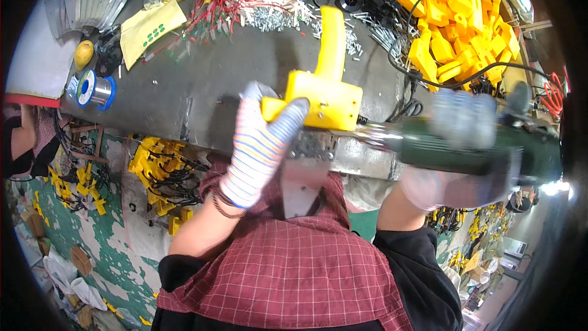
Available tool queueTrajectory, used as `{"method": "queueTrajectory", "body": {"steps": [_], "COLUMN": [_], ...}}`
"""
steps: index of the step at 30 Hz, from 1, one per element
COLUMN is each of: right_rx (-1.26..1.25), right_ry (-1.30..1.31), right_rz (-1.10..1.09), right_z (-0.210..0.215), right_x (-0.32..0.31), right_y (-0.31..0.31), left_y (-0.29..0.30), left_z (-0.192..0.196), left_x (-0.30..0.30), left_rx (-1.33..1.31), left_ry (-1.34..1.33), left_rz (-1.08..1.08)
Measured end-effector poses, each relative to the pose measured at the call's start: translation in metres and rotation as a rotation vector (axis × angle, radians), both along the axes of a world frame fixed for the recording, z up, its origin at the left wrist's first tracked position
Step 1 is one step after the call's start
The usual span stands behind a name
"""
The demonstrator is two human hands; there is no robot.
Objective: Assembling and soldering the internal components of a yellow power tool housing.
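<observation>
My left hand (256,154), in a striped glove, grips the near left end of a yellow pistol-shaped tool housing (334,99), thumb laid along it. The housing's handle points away from me, with a dark cord at its far end. My right hand (463,116), gloved and smeared by motion, is wrapped round a dark green power screwdriver (422,146). The screwdriver lies sideways, its bit end pointing left at the housing's right side; whether the bit touches a screw cannot be made out. Just below the housing, a grey metal plate (303,187) juts toward me.
Yellow plastic housings (450,21) are heaped at the far right. Red and white wires (226,6) and small screws (272,19) lie along the back. A blue-rimmed solder spool (95,90) stands at left. A black cable (484,72) crosses near the screwdriver. Another person's arm (23,132) shows far left.
</observation>
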State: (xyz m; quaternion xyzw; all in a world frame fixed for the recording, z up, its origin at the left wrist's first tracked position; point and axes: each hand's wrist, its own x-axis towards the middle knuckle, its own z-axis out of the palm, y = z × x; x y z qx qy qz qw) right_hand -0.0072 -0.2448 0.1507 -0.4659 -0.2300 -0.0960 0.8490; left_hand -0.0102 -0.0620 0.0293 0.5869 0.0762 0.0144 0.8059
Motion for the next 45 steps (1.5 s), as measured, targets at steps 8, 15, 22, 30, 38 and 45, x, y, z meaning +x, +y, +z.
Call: {"method": "queueTrajectory", "body": {"steps": [8, 15, 22, 30, 38, 45], "right_rx": [-0.697, -2.003, -1.454, -1.581, -1.830, -1.848], "right_ry": [0.667, 0.453, -0.077, -0.563, -0.641, -0.643], "right_rz": [-0.651, -1.058, -0.854, -0.069, 0.192, 0.173], "right_z": [-0.037, -0.119, -0.089, -0.071, -0.059, -0.067], "right_x": [-0.008, -0.020, 0.002, 0.043, 0.063, 0.064], "right_y": [-0.148, -0.228, -0.134, 0.020, 0.048, 0.062], "left_y": [0.059, 0.065, 0.085, 0.078, 0.069, 0.063], "left_z": [0.069, -0.014, 0.001, -0.001, -0.015, -0.020], "left_x": [0.019, 0.007, 0.004, 0.009, 0.002, 0.004], "left_rx": [1.326, 1.353, 1.123, 1.213, 1.182, 1.236], "left_ry": [-0.973, -1.123, -0.968, -0.609, -0.575, -0.589], "left_rz": [-0.123, -0.402, -0.368, -0.354, -0.250, -0.219]}}
